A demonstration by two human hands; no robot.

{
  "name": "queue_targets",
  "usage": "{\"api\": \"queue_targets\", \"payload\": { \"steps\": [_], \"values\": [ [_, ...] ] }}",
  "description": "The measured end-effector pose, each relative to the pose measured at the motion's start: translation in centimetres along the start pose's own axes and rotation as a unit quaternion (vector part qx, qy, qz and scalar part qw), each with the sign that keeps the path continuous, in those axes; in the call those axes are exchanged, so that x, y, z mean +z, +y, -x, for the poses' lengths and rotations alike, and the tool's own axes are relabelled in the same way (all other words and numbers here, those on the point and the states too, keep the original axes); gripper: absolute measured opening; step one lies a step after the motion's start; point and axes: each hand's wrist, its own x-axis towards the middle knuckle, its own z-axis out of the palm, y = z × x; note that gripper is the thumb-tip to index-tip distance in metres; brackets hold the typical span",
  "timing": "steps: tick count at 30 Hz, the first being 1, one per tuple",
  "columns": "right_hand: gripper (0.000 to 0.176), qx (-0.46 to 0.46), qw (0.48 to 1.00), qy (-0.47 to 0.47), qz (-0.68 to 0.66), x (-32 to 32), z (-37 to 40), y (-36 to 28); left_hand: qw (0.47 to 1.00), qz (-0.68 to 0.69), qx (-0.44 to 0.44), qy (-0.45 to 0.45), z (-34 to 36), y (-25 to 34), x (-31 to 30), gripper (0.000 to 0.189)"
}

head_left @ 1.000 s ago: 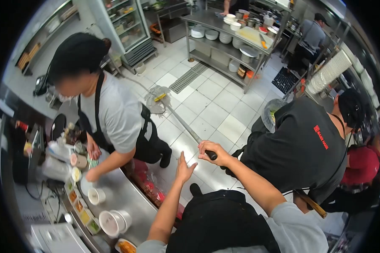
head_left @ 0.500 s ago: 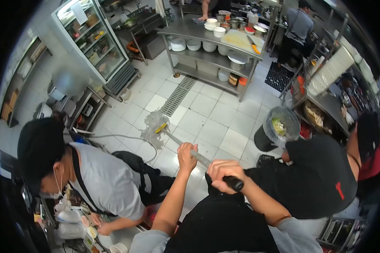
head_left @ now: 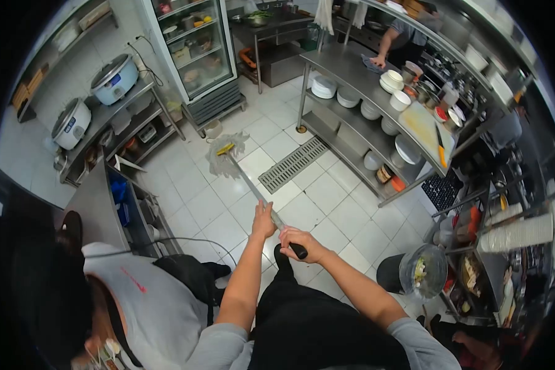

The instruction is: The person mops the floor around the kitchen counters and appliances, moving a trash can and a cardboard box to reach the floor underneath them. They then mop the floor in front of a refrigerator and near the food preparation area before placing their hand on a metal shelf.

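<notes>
Mop [head_left: 223, 155] head on the white tiled floor [head_left: 327, 197] near the drain grate [head_left: 293, 164], your left hand [head_left: 264, 220] wrapped mid-handle, your right hand [head_left: 298, 240] gripping its black end, co-worker [head_left: 129, 302] at lower left.

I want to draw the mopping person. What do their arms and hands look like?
Both arms are bare below short grey sleeves. The left hand and right hand wear no gloves, and no watch shows. A black apron covers the front.
</notes>
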Motion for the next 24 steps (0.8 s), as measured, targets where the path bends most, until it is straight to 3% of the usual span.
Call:
{"api": "queue_targets", "payload": {
  "steps": [2, 6, 8, 11, 13, 14, 15, 16, 18, 21, 24],
  "values": [
    [0.021, 0.011, 0.999, -0.029, 0.023, -2.8, -3.2, 0.5, 0.999, 0.035, -0.006, -0.019, -4.4, -0.1, -2.1, 0.095],
    [0.028, 0.056, 0.991, -0.113, 0.051, -11.3, -7.6, -7.9, 0.994, 0.006, -0.007, -0.11, -12.9, -1.2, -4.6, 0.101],
    [0.03, 0.112, 0.983, -0.145, 0.03, -16.1, -9.5, -13.1, 0.976, -0.063, 0.086, -0.188, -16.4, -1.2, -5.3, 0.093],
    [0.029, 0.132, 0.971, -0.197, 0.036, -24.1, -13.0, -19.3, 0.941, -0.087, 0.238, -0.222, -20.8, 1.9, -3.4, 0.053],
    [0.033, 0.117, 0.986, -0.117, -0.018, -28.1, -14.9, -20.9, 0.917, -0.033, 0.325, -0.228, -22.0, 5.4, -2.2, 0.039],
    [0.037, 0.058, 0.993, -0.088, -0.058, -30.4, -15.3, -19.9, 0.921, 0.001, 0.31, -0.237, -22.2, 7.7, -2.9, 0.036],
    [0.039, -0.005, 0.987, 0.078, -0.142, -30.4, -15.2, -18.7, 0.924, 0.035, 0.292, -0.244, -22.4, 9.8, -4.0, 0.033],
    [0.039, -0.046, 0.975, 0.052, -0.21, -32.6, -17.4, -17.7, 0.938, 0.081, 0.259, -0.217, -22.9, 11.2, -4.8, 0.031],
    [0.034, -0.092, 0.959, 0.139, -0.231, -34.0, -19.3, -15.7, 0.951, 0.124, 0.211, -0.19, -23.8, 11.2, -5.6, 0.03],
    [0.035, -0.199, 0.928, -0.07, -0.307, -37.3, -25.1, -10.9, 0.965, 0.142, 0.194, -0.108, -26.5, 10.2, -6.8, 0.022],
    [0.034, -0.167, 0.929, -0.092, -0.317, -37.9, -30.9, -6.9, 0.981, 0.139, 0.126, -0.056, -30.1, 6.0, -8.3, 0.015]
  ]
}}
